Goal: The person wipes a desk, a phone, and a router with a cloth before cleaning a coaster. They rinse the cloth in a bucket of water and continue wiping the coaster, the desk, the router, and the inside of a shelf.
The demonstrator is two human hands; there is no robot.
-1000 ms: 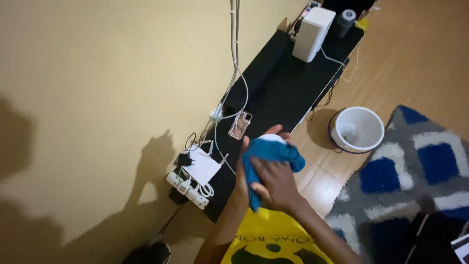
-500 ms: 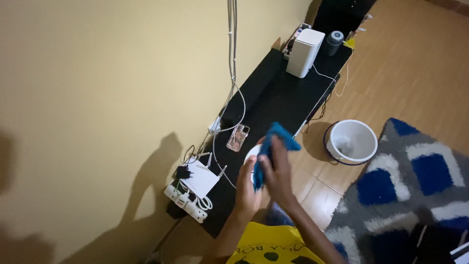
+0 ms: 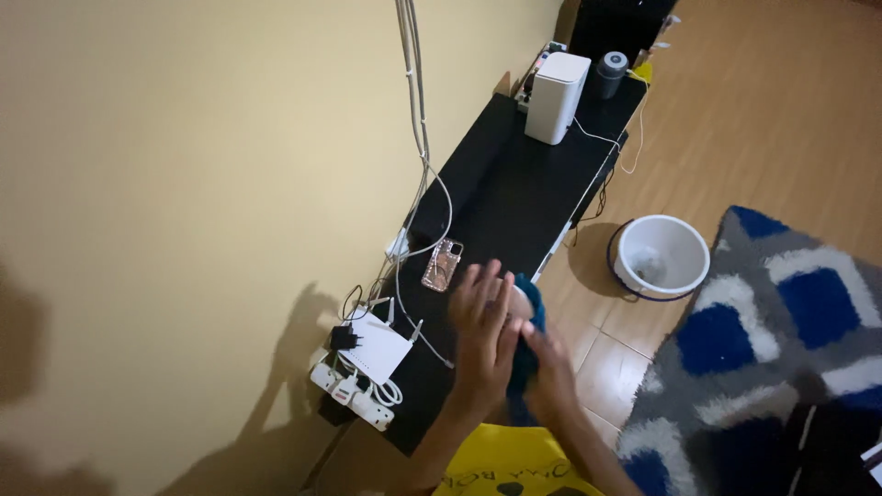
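Yellow wall on one side, wood-look floor on the other, long black table (image 3: 514, 197) set against the wall.

Left hand (image 3: 485, 321) raised over the table's near end, fingers spread and open, back toward camera; palm side hidden, cannot tell what it bears on. Right hand (image 3: 549, 363) just beside it, closed round a blue cloth (image 3: 527, 344), cloth bunched between the two hands. Small pale patch showing at the cloth's upper edge, too hidden to identify.

Just beyond the fingertips: phone in a clear case (image 3: 442, 264), flat on the table. Nearer the wall: white router (image 3: 378, 345) with short antennas, black plug adapter beside it, white power strip (image 3: 354, 393) at the table's corner. White cables (image 3: 418, 110) hanging down the wall to the table.

Far end of the table: white box-shaped device (image 3: 555, 84), upright; dark cylinder (image 3: 608, 72) just beside it.

On the floor, near the table's edge: white round basin (image 3: 660, 257). Blue, grey and white patterned rug (image 3: 772, 331) touching or just beside the basin. Yellow shirt (image 3: 510, 468) at bottom edge.
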